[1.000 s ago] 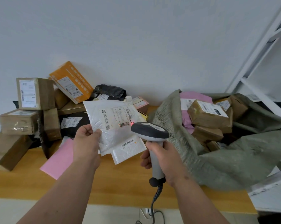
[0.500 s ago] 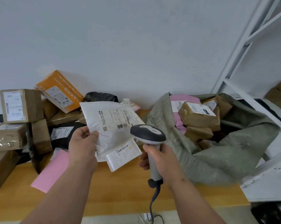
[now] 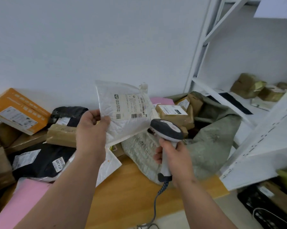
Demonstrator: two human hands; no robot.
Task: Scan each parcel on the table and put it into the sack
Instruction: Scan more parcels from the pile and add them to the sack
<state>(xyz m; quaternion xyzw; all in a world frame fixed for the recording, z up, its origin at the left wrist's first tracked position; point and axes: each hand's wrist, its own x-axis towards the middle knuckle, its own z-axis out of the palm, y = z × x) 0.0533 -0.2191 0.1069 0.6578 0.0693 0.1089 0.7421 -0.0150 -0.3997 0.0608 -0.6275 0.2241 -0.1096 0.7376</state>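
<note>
Wooden table [image 3: 131,192], left hand [image 3: 91,131] pinching crinkled white labelled mailer [image 3: 123,113], right hand [image 3: 175,156] gripping scanner [image 3: 166,129]

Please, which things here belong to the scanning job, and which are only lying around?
Job:
white mailer in left hand
scanner in right hand
sack
orange box
black bag

Lying about:
white shelving
packages on shelf

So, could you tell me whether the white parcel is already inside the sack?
No, the left hand holds the white parcel up in the air, short of the sack.
</note>
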